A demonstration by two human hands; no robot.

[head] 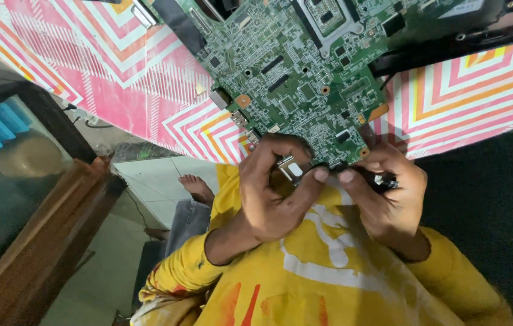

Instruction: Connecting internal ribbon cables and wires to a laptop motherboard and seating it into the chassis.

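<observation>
A green circuit board [293, 72] lies on a table covered with a pink, orange and white striped cloth [117, 66], its near edge reaching over the table's edge. My left hand [271, 193] pinches a small silver metal part [291, 169] at the board's near edge, thumb and fingers closed around it. My right hand [386, 193] is closed on a small dark part [383, 179] right beside it, fingertips touching the board's edge. Both arms wear yellow sleeves.
A black laptop casing [449, 36] lies under the board at the upper right. A dark wooden-framed glass cabinet [45, 181] stands at the left. Below the table are a tiled floor [154, 181] and my bare foot [196, 187].
</observation>
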